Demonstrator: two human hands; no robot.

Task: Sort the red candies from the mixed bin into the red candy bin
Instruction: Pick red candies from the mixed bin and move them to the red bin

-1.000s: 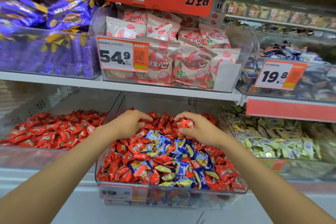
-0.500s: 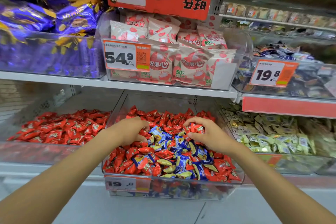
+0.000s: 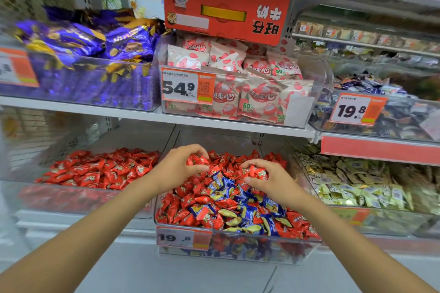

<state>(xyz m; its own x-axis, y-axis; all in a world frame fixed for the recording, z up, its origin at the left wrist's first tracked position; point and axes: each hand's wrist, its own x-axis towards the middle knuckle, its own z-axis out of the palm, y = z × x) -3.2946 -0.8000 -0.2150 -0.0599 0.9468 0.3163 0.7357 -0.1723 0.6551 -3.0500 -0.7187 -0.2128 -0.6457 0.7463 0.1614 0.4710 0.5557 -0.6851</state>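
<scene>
The clear mixed bin (image 3: 238, 245) on the lower shelf holds red candies (image 3: 185, 211) together with blue (image 3: 247, 211) and gold ones. My left hand (image 3: 176, 169) is over its back left part, fingers curled round a few red candies (image 3: 197, 159). Over the middle, my right hand (image 3: 273, 181) grips red candies (image 3: 258, 172) between thumb and fingers. Left of it, the red candy bin (image 3: 71, 197) holds only red candies (image 3: 100, 169).
A bin of pale yellow candies (image 3: 357, 188) stands right of the mixed bin. The upper shelf (image 3: 142, 114) close overhead carries purple bags (image 3: 95, 54), white strawberry packs (image 3: 238, 88) and dark candies (image 3: 392, 114). Price tags hang on the bin fronts.
Both hands have closed on red candies and lifted slightly out of the pile. The view has tilted up and moved a little closer.
</scene>
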